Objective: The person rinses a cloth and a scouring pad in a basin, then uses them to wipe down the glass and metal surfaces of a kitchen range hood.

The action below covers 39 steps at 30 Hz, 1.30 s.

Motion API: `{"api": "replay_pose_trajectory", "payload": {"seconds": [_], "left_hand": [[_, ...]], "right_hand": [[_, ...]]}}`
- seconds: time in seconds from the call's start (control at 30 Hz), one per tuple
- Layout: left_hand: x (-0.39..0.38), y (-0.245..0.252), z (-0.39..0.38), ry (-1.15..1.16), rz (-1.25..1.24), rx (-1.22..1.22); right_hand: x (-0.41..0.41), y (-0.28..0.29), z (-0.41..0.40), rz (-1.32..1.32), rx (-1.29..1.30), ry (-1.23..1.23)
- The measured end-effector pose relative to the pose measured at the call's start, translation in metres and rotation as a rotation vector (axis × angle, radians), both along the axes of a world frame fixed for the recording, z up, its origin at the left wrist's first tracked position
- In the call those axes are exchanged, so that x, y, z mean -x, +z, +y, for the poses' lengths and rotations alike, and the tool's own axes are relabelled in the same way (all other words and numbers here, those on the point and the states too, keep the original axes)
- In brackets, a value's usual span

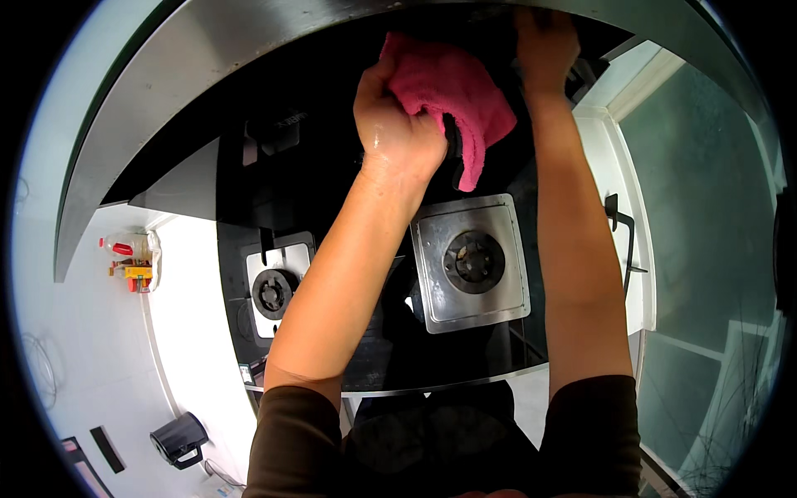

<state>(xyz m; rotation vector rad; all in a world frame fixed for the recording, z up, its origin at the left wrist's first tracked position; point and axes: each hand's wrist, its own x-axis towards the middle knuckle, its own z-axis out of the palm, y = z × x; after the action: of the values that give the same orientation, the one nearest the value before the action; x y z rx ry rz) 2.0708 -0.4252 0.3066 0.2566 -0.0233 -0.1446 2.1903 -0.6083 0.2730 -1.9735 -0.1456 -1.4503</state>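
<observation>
My left hand [398,121] grips a pink cloth [448,87], which hangs from my fingers in front of a dark glossy panel [311,93]. Water glistens on that wrist. My right hand [548,53] is raised against the dark upper part of the panel, to the right of the cloth; its fingertips are lost in shadow. Below my arms lies a black gas hob [380,361]. A burner [474,261] sits in a square stainless-steel plate [436,311] between my forearms, and a second burner [273,294] is left of my left forearm.
A curved steel edge [187,68] spans the top. On the right, a black metal bracket-like piece [629,243] rests on a white ledge [601,140] beside a glass pane [697,174]. Bottles [131,246] and a black kettle [179,439] stand at left along the white counter [187,311].
</observation>
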Motion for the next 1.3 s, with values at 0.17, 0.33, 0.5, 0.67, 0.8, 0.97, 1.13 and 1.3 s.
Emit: {"api": "replay_pose_trajectory", "payload": {"seconds": [0.17, 0.33, 0.5, 0.67, 0.8, 0.97, 1.13, 1.3], "left_hand": [[-0.004, 0.009, 0.009, 0.039, 0.003, -0.103], [-0.006, 0.014, 0.001, 0.113, 0.042, -0.29], [-0.018, 0.017, -0.017, 0.068, 0.009, -0.377], [-0.024, 0.018, -0.027, 0.064, 0.088, -0.327], [-0.028, 0.012, -0.009, 0.116, -0.138, -0.628], [-0.03, 0.008, -0.007, 0.285, -0.428, -1.311], [-0.054, -0.016, 0.012, 0.136, -0.195, -0.652], [-0.042, 0.011, -0.013, 0.053, 0.064, -0.449]], "right_hand": [[0.021, 0.013, 0.068, -0.067, 0.191, 0.043], [0.03, 0.023, 0.075, -0.129, 0.302, 0.052], [0.018, 0.024, 0.027, -0.178, 0.352, -0.028], [0.015, 0.024, -0.007, -0.122, 0.28, -0.071], [0.013, 0.022, -0.024, -0.038, 0.028, -0.065], [0.018, 0.023, -0.006, -0.021, -0.002, -0.095], [0.018, 0.023, 0.063, -0.057, 0.142, -0.022], [0.023, 0.027, 0.041, -0.067, 0.202, -0.032]]}}
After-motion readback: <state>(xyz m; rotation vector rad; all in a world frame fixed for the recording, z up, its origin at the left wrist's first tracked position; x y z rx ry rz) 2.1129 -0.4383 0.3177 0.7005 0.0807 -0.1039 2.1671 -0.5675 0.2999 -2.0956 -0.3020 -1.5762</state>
